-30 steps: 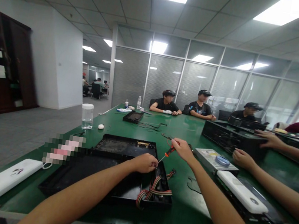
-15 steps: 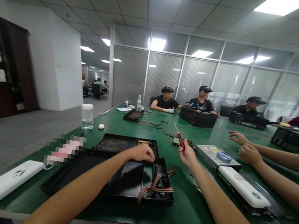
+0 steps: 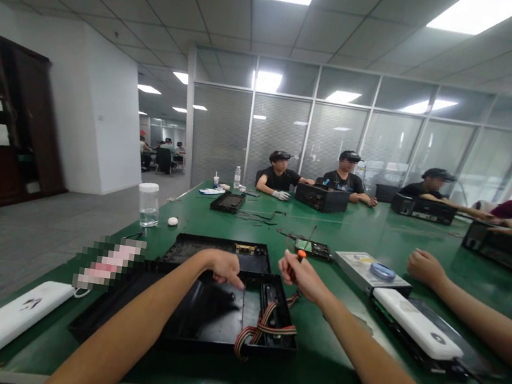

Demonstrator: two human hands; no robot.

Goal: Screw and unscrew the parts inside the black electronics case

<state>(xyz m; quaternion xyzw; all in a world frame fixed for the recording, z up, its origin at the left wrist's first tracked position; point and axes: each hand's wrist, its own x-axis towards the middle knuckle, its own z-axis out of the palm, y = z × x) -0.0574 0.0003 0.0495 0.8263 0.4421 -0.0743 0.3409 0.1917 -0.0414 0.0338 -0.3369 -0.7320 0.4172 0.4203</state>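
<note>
My right hand (image 3: 310,280) is closed around the handle of a screwdriver (image 3: 301,254). Its orange and black handle shows at the fingers, and the thin shaft points up and away. My left hand (image 3: 224,267) hovers over a shallow black case part (image 3: 210,333), one digit pointing down and the other fingers curled. Anything between those fingers is hidden. Striped ribbon cables (image 3: 264,328) spill over the case's right side. Just behind lies a second black panel (image 3: 199,249) with a brass-coloured strip.
Beyond my right hand lies a small green circuit board (image 3: 308,247). On the right are a metal drive box (image 3: 365,266) with a blue roll (image 3: 382,271), a white power bank (image 3: 417,322) and another person's arm (image 3: 469,307). A jar (image 3: 148,207) stands left. Co-workers sit opposite with black computer cases (image 3: 322,197).
My right hand has moved left and down, and the screwdriver now points more upright. My left hand has shifted left and lower. One neighbouring hand has withdrawn from the table at right.
</note>
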